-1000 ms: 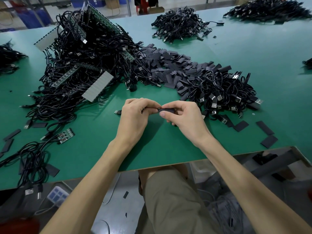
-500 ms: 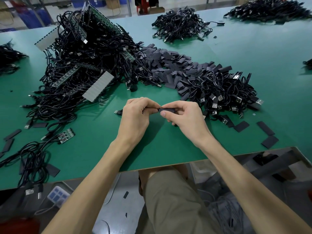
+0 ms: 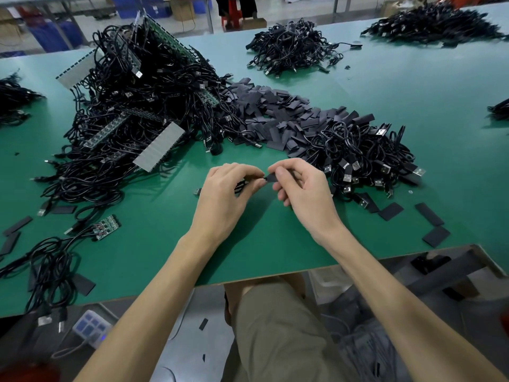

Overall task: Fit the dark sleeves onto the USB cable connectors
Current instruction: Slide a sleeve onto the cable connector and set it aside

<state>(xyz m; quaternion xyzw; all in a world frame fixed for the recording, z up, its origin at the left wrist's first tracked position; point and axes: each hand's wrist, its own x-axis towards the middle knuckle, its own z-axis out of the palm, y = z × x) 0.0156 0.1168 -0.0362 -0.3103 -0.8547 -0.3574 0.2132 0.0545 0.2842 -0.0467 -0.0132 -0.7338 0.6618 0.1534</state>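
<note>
While the right hand point(image 3: 300, 194) pinches a sleeve point(image 3: 271, 178) between thumb and forefinger, its other fingers loosely curled beneath, the left hand point(image 3: 228, 194) grips a cable point(image 3: 241, 186) with fingers curled, thumb tip meeting the sleeve's left end. Whether the connector is already inside the sleeve I cannot tell, since the fingertips hide it. One plug point(image 3: 197, 192) pokes out left of the left hand, seemingly the same cable's other end, low over the table point(image 3: 165, 244).

Both hands work above a bare green patch in the near middle, with open surface running back to the near edge, which the forearms cross. That patch is hemmed on two sides. One tall heap point(image 3: 132, 106) of cables rises to the left, threaded with green boards and two grey strips point(image 3: 159, 146). One low heap point(image 3: 363, 158) of cables lies just right of the right hand. Behind and between them runs one sleeve pile point(image 3: 275, 111).

Three loose sleeves point(image 3: 429, 214) lie flat toward the table's near right corner, well apart from the hands. One small board point(image 3: 107, 223) sits at the near left, beside a cable bundle point(image 3: 46, 266). Two far heaps point(image 3: 292, 48) lie across the table.
</note>
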